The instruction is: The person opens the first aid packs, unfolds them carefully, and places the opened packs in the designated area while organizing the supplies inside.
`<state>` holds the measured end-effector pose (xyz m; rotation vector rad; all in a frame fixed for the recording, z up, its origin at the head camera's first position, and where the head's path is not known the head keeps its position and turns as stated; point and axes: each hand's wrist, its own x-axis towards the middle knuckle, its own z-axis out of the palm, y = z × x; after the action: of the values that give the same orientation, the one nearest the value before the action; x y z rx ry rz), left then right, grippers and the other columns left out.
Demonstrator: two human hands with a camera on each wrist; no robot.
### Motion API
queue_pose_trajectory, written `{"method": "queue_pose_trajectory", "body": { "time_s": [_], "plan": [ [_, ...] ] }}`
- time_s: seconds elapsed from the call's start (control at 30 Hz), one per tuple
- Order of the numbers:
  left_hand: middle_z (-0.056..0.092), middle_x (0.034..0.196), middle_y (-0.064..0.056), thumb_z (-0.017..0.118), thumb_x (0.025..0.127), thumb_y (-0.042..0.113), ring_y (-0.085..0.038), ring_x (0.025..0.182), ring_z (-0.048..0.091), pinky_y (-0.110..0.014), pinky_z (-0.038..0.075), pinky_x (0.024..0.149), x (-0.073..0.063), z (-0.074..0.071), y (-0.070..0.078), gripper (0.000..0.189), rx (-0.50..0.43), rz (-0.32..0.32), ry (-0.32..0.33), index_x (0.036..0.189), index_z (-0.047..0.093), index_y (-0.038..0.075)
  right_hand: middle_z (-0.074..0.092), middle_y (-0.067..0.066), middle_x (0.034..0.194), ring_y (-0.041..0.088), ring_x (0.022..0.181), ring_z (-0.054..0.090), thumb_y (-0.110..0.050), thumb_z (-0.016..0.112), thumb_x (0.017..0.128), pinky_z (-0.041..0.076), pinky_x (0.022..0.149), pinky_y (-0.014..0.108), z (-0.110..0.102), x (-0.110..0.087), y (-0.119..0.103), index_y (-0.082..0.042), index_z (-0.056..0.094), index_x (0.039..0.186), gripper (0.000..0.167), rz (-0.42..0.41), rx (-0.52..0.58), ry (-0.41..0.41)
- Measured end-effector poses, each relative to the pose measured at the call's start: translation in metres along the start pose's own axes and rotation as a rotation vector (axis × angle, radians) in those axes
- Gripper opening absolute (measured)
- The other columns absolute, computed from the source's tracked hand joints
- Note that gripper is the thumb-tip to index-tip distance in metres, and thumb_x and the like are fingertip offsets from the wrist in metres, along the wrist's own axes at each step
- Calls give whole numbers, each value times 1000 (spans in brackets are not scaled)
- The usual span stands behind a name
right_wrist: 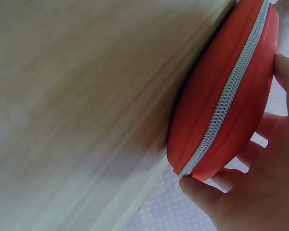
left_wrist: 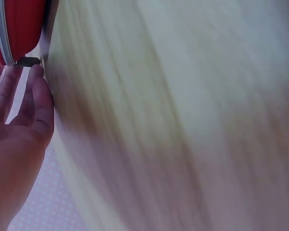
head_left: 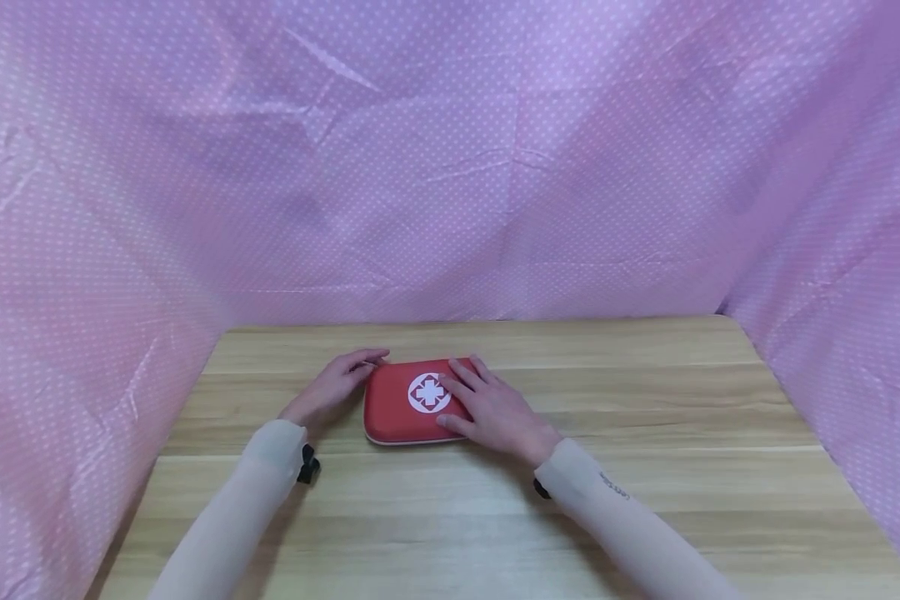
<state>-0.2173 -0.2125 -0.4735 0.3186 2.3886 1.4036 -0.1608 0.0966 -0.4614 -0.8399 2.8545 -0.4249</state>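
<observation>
A red zippered case (head_left: 397, 408) with a white cross emblem lies flat on the wooden table. Beside its far left corner is my left hand (head_left: 337, 385), fingers stretched toward the edge. In the left wrist view, those fingertips (left_wrist: 36, 72) meet a small dark zipper pull (left_wrist: 28, 61); a firm pinch is not visible. My right hand (head_left: 501, 412) rests on the case's right part with spread, fairly straight fingers, partly covering the emblem. The silver zipper (right_wrist: 221, 103) runs along the case's side in the right wrist view, and a fingertip touches near its end.
The wood-grain table (head_left: 645, 483) extends around the case on all sides. Pink polka-dot cloth (head_left: 457, 167) hangs behind the table and along both sides. Dark wrist mounts (head_left: 309, 465) sit under both sleeves.
</observation>
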Motion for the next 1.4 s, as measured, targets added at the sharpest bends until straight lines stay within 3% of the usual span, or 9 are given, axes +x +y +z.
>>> {"method": "queue_pose_trajectory", "body": {
  "time_s": [0.13,0.27,0.5,0.7,0.97,1.17,1.4],
  "plan": [
    [64,138,-11,46,106,-1,-31,132,55,-51,43,113,4,-2,-3,45,128,58,25,149,56,11,23,4,172,34,159,11,-63,60,97,31,122,52,-1,-1,0,-24,38,162,79,-1,15,-2],
    [66,135,-11,45,103,-7,-31,130,56,-51,44,112,9,-4,-6,45,163,74,40,142,62,8,23,4,172,33,159,10,-63,60,97,30,122,53,0,0,1,-24,38,162,79,3,27,-3],
    [67,134,-15,52,104,-4,-35,128,58,-54,45,111,16,-6,-8,37,250,91,52,138,65,4,21,2,172,31,159,9,-63,59,97,33,121,52,0,2,1,-26,37,163,79,14,31,-2],
    [70,124,-18,57,102,-3,-37,122,62,-54,49,107,21,-9,-10,25,337,110,93,121,74,0,20,2,173,32,159,9,-63,59,98,35,120,54,1,5,0,-25,36,163,79,19,45,-7],
    [75,110,-13,66,99,0,-35,109,68,-54,52,100,21,-16,-11,17,532,232,152,110,78,3,20,1,173,31,159,9,-64,57,98,36,119,53,2,9,1,-24,36,163,79,36,19,4],
    [75,115,-14,67,100,5,-36,114,67,-55,51,103,16,-19,-9,17,578,215,141,113,78,4,21,1,172,31,159,10,-64,58,98,39,117,54,1,8,1,-24,37,163,79,39,24,7],
    [76,110,-11,69,99,7,-32,107,70,-52,55,97,11,-21,-10,15,594,206,156,111,78,5,21,0,172,31,159,11,-64,58,97,40,116,52,1,10,2,-25,37,163,79,33,23,13]
  ]
}}
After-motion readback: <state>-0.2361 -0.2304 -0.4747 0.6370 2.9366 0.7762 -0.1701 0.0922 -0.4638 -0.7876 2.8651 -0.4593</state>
